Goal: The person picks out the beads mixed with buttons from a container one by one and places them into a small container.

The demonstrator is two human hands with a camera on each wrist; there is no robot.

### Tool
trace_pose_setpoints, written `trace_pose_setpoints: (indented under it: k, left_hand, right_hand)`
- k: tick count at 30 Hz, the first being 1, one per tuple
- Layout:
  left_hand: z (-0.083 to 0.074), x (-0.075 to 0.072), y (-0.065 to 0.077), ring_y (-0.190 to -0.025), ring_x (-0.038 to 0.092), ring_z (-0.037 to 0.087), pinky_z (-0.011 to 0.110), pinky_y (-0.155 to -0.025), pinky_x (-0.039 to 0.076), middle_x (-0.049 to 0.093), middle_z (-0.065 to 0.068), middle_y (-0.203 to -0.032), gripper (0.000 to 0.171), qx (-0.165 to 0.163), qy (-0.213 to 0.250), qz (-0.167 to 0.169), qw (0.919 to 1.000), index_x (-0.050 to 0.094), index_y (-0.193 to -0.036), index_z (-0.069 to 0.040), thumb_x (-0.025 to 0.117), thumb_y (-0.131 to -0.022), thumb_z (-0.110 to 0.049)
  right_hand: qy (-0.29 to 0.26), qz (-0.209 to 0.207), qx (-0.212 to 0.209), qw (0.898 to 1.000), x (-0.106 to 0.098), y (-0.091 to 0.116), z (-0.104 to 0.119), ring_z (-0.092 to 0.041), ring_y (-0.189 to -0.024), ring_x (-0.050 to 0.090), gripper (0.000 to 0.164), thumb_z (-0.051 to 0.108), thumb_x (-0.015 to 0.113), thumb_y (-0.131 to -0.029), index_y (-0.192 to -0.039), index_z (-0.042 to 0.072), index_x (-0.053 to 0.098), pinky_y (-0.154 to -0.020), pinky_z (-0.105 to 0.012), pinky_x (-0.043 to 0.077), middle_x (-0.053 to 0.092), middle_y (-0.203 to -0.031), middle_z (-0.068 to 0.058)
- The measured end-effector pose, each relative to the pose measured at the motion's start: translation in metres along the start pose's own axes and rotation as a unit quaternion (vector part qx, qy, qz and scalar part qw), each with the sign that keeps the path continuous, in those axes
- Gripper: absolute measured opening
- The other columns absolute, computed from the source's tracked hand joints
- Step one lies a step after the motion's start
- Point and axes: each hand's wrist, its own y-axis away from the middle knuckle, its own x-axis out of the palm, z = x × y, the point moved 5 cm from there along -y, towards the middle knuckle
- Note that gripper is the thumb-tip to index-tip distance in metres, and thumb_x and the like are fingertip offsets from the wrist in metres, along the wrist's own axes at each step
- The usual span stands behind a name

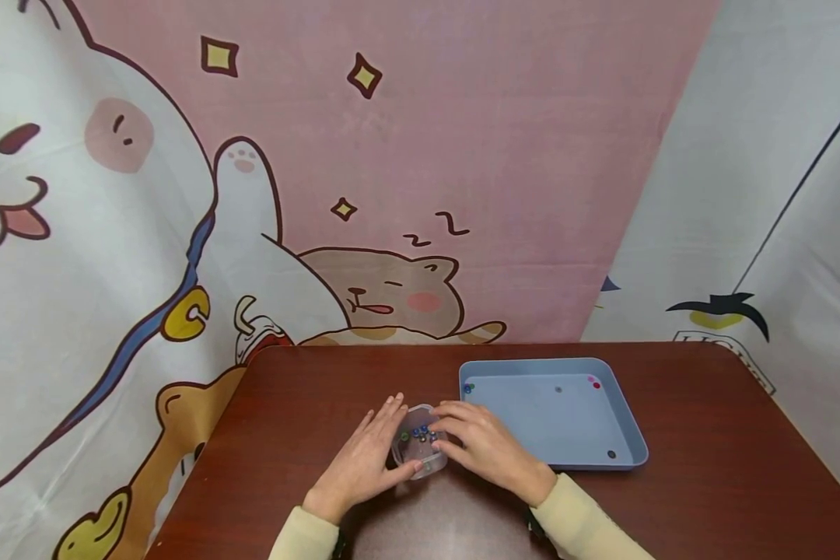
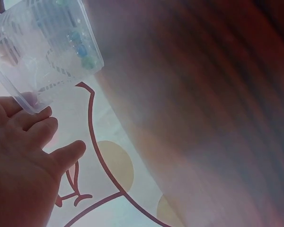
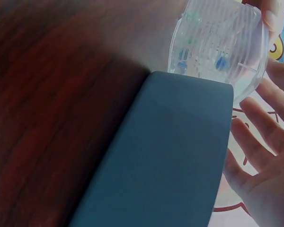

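A small clear plastic container [image 1: 428, 465] stands on the table, with several beads [image 1: 421, 432] in it, blue and green among them. My left hand [image 1: 364, 455] is at its left side, the thumb along the front rim and straight fingers by the back rim. From the right, my right hand [image 1: 486, 447] reaches the rim with relaxed, spread fingertips. In the left wrist view the ribbed container [image 2: 33, 52] overlaps the index finger, while the other fingers [image 2: 68, 153] stay apart. The right wrist view shows loosely spread fingers [image 3: 258, 137] below the container's rim.
A blue tray [image 1: 553, 424] lies to the right, near my right forearm. Within it are a red bead [image 1: 596, 385], a dark bead [image 1: 612, 454] and several others near its edges. The brown table [image 1: 308, 389] meets a cartoon-printed curtain [image 1: 532, 155] at the back.
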Motion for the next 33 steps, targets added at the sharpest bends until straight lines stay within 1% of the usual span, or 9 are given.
trace_pose_setpoints:
  k: [5, 9, 12, 16, 20, 23, 28, 33]
  left_hand:
    - [0.000, 0.000, 0.000, -0.156, 0.024, 0.025, 0.054, -0.121, 0.029, 0.027, 0.010, -0.169, 0.092, -0.002, 0.008, -0.004, 1.0000, 0.039, -0.158, -0.003, 0.061, -0.095, -0.066]
    - [0.000, -0.001, 0.000, -0.156, 0.024, 0.025, 0.056, -0.120, 0.029, 0.028, 0.010, -0.169, 0.092, -0.004, 0.016, -0.005, 0.9998, 0.040, -0.158, -0.003, 0.062, -0.094, -0.066]
    - [0.000, -0.002, -0.001, -0.156, 0.025, 0.025, 0.056, -0.120, 0.029, 0.028, 0.011, -0.169, 0.092, -0.006, 0.021, -0.005, 0.9997, 0.040, -0.158, -0.003, 0.063, -0.094, -0.065]
    - [-0.001, -0.002, -0.001, -0.155, 0.025, 0.026, 0.056, -0.120, 0.029, 0.029, 0.010, -0.169, 0.092, -0.007, 0.023, -0.005, 0.9997, 0.040, -0.158, -0.003, 0.065, -0.094, -0.063]
    - [-0.002, -0.002, -0.001, -0.155, 0.026, 0.027, 0.056, -0.120, 0.030, 0.029, 0.010, -0.169, 0.091, -0.008, 0.027, -0.004, 0.9996, 0.041, -0.158, -0.003, 0.066, -0.093, -0.063]
    - [-0.002, -0.002, -0.001, -0.155, 0.026, 0.027, 0.056, -0.119, 0.030, 0.029, 0.011, -0.169, 0.092, -0.009, 0.030, -0.002, 0.9995, 0.040, -0.158, -0.003, 0.064, -0.093, -0.065]
    - [-0.001, -0.002, -0.002, -0.156, 0.025, 0.025, 0.055, -0.120, 0.029, 0.027, 0.009, -0.169, 0.095, -0.017, 0.034, 0.008, 0.9992, 0.039, -0.159, -0.006, 0.060, -0.093, -0.071]
    - [0.000, -0.003, -0.002, -0.156, 0.025, 0.024, 0.055, -0.120, 0.029, 0.028, 0.008, -0.169, 0.096, -0.021, 0.039, 0.012, 0.9989, 0.039, -0.159, -0.007, 0.059, -0.092, -0.072]
  right_hand:
    - [-0.001, 0.003, 0.010, 1.000, -0.005, 0.001, 0.001, -0.028, -0.126, 0.062, 0.024, 0.025, 0.079, -0.094, -0.113, 0.012, 0.078, -0.098, -0.054, 0.052, 0.070, -0.130, -0.006]
    - [-0.006, 0.000, 0.019, 1.000, -0.015, 0.001, 0.003, -0.032, -0.132, 0.058, 0.027, 0.025, 0.079, -0.093, -0.117, 0.012, 0.077, -0.102, -0.056, 0.050, 0.068, -0.135, -0.006]
    - [-0.017, -0.005, 0.028, 0.999, -0.027, 0.000, 0.003, -0.035, -0.137, 0.053, 0.035, 0.026, 0.081, -0.092, -0.123, 0.012, 0.075, -0.105, -0.059, 0.046, 0.064, -0.141, -0.007]
    - [-0.021, -0.006, 0.037, 0.999, -0.044, -0.003, 0.001, -0.035, -0.143, 0.047, 0.048, 0.028, 0.081, -0.091, -0.134, 0.011, 0.070, -0.107, -0.062, 0.043, 0.059, -0.148, -0.006]
    - [-0.013, 0.007, 0.048, 0.999, -0.058, -0.005, -0.005, -0.033, -0.147, 0.043, 0.056, 0.030, 0.080, -0.092, -0.142, 0.011, 0.064, -0.110, -0.062, 0.041, 0.055, -0.153, -0.004]
    - [-0.005, 0.020, 0.052, 0.998, -0.066, -0.005, -0.011, -0.032, -0.148, 0.040, 0.059, 0.032, 0.080, -0.093, -0.145, 0.011, 0.061, -0.112, -0.062, 0.039, 0.054, -0.154, -0.005]
    - [0.015, 0.037, 0.048, 0.998, -0.073, -0.007, -0.023, -0.037, -0.148, 0.040, 0.062, 0.035, 0.080, -0.092, -0.145, 0.011, 0.061, -0.111, -0.064, 0.037, 0.054, -0.154, -0.009]
    - [0.035, 0.055, 0.050, 0.997, -0.076, -0.012, -0.038, -0.039, -0.146, 0.041, 0.061, 0.037, 0.081, -0.091, -0.143, 0.011, 0.063, -0.111, -0.065, 0.037, 0.054, -0.153, -0.010]
